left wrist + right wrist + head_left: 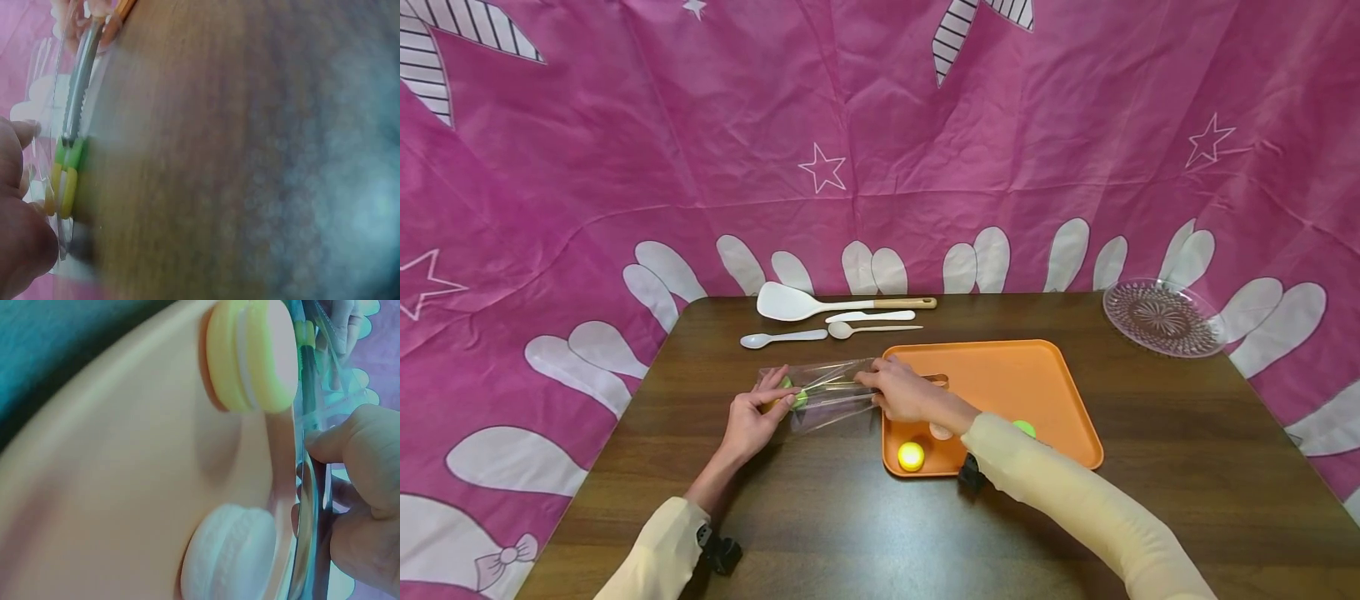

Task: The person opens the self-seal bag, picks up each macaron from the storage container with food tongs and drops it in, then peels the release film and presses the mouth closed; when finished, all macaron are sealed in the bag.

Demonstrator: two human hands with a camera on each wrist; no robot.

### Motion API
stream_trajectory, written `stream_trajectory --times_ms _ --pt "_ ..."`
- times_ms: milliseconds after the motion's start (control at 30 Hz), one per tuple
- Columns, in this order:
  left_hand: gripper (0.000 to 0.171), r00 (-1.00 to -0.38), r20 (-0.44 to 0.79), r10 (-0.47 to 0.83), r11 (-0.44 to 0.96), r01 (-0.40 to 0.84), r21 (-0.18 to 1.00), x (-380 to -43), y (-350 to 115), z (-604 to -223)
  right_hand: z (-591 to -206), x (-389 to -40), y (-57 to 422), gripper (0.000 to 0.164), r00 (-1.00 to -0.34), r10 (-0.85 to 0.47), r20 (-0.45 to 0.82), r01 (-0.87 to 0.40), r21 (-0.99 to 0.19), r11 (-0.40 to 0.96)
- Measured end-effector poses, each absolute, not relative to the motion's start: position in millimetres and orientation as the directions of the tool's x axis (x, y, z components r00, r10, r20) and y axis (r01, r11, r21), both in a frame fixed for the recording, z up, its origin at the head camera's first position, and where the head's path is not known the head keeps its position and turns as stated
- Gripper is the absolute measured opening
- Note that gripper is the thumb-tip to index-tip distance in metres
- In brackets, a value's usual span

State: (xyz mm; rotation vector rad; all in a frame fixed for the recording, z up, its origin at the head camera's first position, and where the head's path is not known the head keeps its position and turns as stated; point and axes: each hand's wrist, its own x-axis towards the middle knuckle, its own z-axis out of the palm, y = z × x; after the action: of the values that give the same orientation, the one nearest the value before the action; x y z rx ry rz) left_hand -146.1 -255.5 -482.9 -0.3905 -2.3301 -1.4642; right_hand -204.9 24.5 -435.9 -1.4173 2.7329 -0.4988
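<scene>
A pair of metal tongs (81, 81) with green and yellow tips lies lengthwise inside a clear plastic bag (835, 408). My right hand (906, 392) grips the tongs near their bent end, over the left edge of the orange tray (1000, 371). At the other end, my left hand (758, 417) pinches the clear film around the coloured tips. Below and beside the right hand, a yellow macaron (250, 356) and a white macaron (231, 556) stand on the tray. A green macaron (1025, 428) is partly hidden behind the right sleeve.
Behind the bag lie a white spatula with a wooden handle (790, 302), a white knife (871, 316), a white spoon (782, 337) and a cream spoon (872, 329). A clear patterned plate (1163, 318) sits at the back right corner. Pink cloth (880, 150) hangs behind the table.
</scene>
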Motion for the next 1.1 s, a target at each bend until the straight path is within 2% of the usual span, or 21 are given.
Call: stream_trajectory --times_ms 233,467,733,1100 --pt "0.012 -0.896 0.442 0.032 0.43 0.412 0.804 -145.6 -254.8 -481.8 -434.0 -207.4 37.1 0.046 -0.563 -0.816 0.128 -0.809 -0.288 0.513" --pt "0.011 -0.884 0.466 0.038 0.422 0.437 0.794 -141.7 -249.9 -473.7 -433.1 -209.3 52.1 0.045 -0.53 -0.828 0.185 -0.836 -0.277 0.473" --pt "0.012 -0.892 0.451 0.034 0.426 0.421 0.801 -144.1 -253.5 -479.1 -427.3 -208.4 83.3 0.058 -0.563 -0.813 0.147 -0.81 -0.293 0.508" --pt "0.012 -0.898 0.438 0.028 0.433 0.406 0.805 -144.3 -255.6 -480.2 -411.9 -204.9 148.6 0.059 -0.599 -0.788 0.14 -0.778 -0.335 0.532"
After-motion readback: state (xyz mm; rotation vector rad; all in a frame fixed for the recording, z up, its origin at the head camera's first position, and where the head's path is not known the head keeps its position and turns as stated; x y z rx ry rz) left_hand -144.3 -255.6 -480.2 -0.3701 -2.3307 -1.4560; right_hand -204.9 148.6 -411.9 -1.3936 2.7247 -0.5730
